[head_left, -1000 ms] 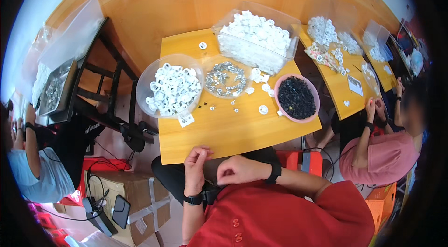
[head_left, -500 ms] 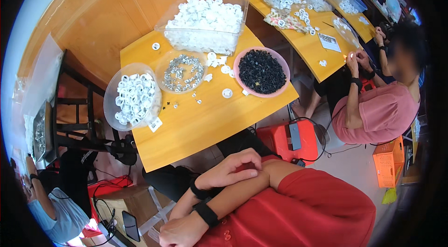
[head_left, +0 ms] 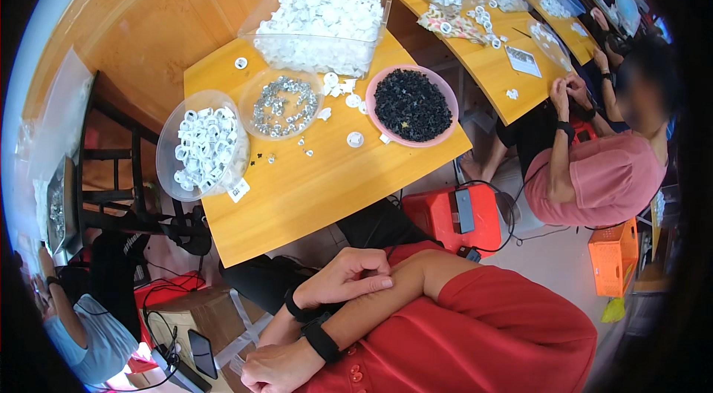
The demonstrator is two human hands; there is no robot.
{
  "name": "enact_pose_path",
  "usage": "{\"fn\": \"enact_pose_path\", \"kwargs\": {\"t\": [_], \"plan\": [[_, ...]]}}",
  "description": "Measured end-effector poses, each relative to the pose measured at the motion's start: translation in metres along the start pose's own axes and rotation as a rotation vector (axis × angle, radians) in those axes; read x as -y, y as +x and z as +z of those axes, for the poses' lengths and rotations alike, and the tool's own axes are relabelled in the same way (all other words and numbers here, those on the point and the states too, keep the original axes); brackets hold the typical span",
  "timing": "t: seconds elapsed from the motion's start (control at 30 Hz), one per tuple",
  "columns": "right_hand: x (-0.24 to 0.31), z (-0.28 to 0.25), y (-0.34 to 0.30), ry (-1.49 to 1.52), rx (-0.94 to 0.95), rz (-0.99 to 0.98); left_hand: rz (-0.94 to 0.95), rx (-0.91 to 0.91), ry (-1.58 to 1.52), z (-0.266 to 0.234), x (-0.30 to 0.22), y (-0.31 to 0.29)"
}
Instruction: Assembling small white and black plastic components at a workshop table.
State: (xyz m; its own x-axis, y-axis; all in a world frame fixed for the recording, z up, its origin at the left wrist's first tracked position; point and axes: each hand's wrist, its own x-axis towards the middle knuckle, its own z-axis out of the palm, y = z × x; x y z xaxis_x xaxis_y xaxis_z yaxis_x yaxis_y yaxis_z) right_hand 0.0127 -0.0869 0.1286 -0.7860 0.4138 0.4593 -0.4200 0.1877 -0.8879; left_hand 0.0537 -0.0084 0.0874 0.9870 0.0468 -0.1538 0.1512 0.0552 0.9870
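Note:
My arms are crossed in front of my red shirt. My left hand (head_left: 344, 279) rests on my right forearm near the elbow, fingers curled in, thumb lying along the skin, nothing held. At the lower left my right hand (head_left: 284, 365) is folded with its knuckles outward; its fingertips are hidden and no object shows in it. A dark band circles each wrist. Neither hand touches the wooden table (head_left: 297, 207) ahead. On it stand a bowl of white ring-shaped parts (head_left: 208, 148), a shallow dish of small metal parts (head_left: 284, 106) and a pink bowl of black parts (head_left: 413, 107).
Behind the bowls stands a clear bin (head_left: 319, 29) heaped with white parts. A red stool (head_left: 445, 218) is beyond my knees. A co-worker in pink (head_left: 594, 178) sits at the right; another person in light blue (head_left: 96, 341) is at the left. A phone (head_left: 202, 354) lies near a cardboard box (head_left: 193, 319).
The whole view has shifted slightly, so the table and bowls appear a little further up and left. My arms stay crossed, my left hand still on my right forearm.

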Motion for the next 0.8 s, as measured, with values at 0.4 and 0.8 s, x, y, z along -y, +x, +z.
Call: {"fn": "enact_pose_path", "kwargs": {"t": [0.4, 0.8], "plan": [[-0.013, 0.000, -0.010, 0.132, -0.025, 0.188, 0.225, -0.226, -0.071, 0.005, 0.017, -0.033], [0.084, -0.035, 0.016, 0.506, 0.224, -0.372, 0.305, -0.940, -0.427, 0.003, 0.045, -0.066]]}}
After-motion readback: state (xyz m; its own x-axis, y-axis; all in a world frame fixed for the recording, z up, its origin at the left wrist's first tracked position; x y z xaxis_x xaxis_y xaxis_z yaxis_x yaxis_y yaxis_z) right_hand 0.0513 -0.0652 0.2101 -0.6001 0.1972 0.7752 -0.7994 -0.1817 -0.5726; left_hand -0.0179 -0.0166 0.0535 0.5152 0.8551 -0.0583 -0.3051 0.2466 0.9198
